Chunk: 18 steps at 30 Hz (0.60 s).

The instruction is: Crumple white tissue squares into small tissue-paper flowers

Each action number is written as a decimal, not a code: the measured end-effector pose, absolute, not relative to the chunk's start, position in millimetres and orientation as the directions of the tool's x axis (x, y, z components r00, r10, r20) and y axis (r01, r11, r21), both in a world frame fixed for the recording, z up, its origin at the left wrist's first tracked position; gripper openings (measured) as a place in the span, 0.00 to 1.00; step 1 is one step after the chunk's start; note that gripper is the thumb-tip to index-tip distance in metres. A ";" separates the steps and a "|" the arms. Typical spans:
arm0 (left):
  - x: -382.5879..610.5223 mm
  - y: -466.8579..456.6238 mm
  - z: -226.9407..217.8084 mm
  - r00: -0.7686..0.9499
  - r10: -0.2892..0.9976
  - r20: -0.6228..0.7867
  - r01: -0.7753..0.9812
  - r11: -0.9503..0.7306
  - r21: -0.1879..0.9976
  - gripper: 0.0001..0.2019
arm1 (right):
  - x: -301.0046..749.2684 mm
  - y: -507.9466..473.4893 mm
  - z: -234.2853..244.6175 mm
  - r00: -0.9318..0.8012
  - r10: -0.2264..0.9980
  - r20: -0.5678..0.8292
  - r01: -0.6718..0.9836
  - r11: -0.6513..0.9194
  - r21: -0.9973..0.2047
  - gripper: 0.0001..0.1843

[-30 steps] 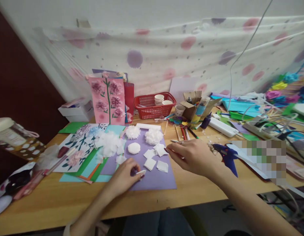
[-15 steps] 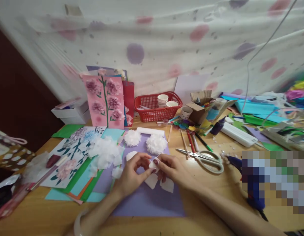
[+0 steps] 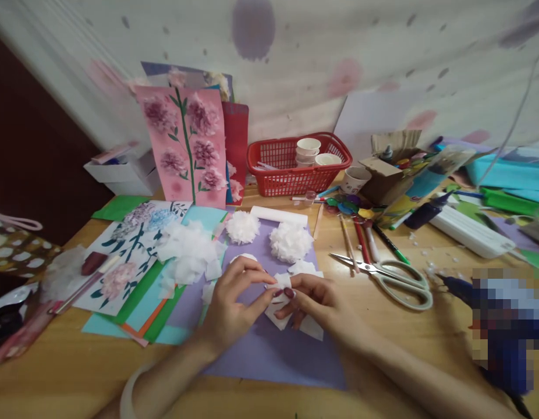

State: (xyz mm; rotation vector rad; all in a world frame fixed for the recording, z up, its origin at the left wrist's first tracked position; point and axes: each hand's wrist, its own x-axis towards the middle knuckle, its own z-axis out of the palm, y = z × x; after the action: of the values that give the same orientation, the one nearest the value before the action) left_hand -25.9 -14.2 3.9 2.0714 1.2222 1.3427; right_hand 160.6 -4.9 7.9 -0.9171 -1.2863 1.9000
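Observation:
Over a purple sheet (image 3: 278, 361), my left hand (image 3: 237, 302) and my right hand (image 3: 326, 302) meet at the fingertips. Both are pinched on a small piece of white tissue paper (image 3: 283, 281). Loose white paper pieces (image 3: 314, 327) lie just beneath my right hand. Farther back on the sheet sit two ruffled white paper flowers, a smaller one (image 3: 242, 227) and a larger one (image 3: 290, 241), in front of a white paper roll (image 3: 279, 216). My left fingers partly cover another white piece (image 3: 243, 258). Left of them spreads a heap of white tissue paper (image 3: 186, 256).
To the right are scissors (image 3: 385, 279), a blue hot glue gun (image 3: 461, 291) and several brushes (image 3: 361, 241). Behind stand a red basket (image 3: 291, 181) with paper cups, a paper cup (image 3: 355, 180) and a pink flower picture (image 3: 182, 145). Coloured sheets (image 3: 138, 314) lie left.
The camera view has tilted down and shifted left, so the things at right sit farther right. Both hands stay together on the tissue paper, with the left index finger now extended over it.

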 end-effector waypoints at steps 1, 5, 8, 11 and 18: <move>-26.5 -14.1 4.7 0.210 0.793 0.572 0.477 -0.593 0.649 0.03 | 161.1 -5.1 7.6 -0.541 0.820 -0.190 -0.130 -0.304 -0.944 0.18; -26.8 -13.9 5.7 0.258 0.761 0.596 0.506 -0.632 0.588 0.04 | 164.3 -6.3 4.8 -0.563 0.806 -0.180 -0.151 -0.315 -0.937 0.16; -25.7 -14.1 5.8 0.241 0.782 0.576 0.500 -0.608 0.617 0.02 | 166.8 -6.9 2.4 -0.566 0.808 -0.165 -0.169 -0.309 -0.936 0.16; -25.4 -14.6 5.4 0.243 0.799 0.550 0.494 -0.590 0.638 0.01 | 167.5 -6.9 2.9 -0.552 0.817 -0.165 -0.146 -0.290 -0.946 0.17; -26.0 -16.0 5.4 0.307 0.779 0.547 0.490 -0.622 0.611 0.02 | 166.9 -5.9 12.2 -0.558 0.815 -0.154 -0.051 -0.219 -0.974 0.17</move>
State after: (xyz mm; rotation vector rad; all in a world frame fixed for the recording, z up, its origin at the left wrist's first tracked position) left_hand -26.0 -16.0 5.4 2.2493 1.1413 1.2253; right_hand 166.9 -5.9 12.2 -0.9303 -1.4305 1.8396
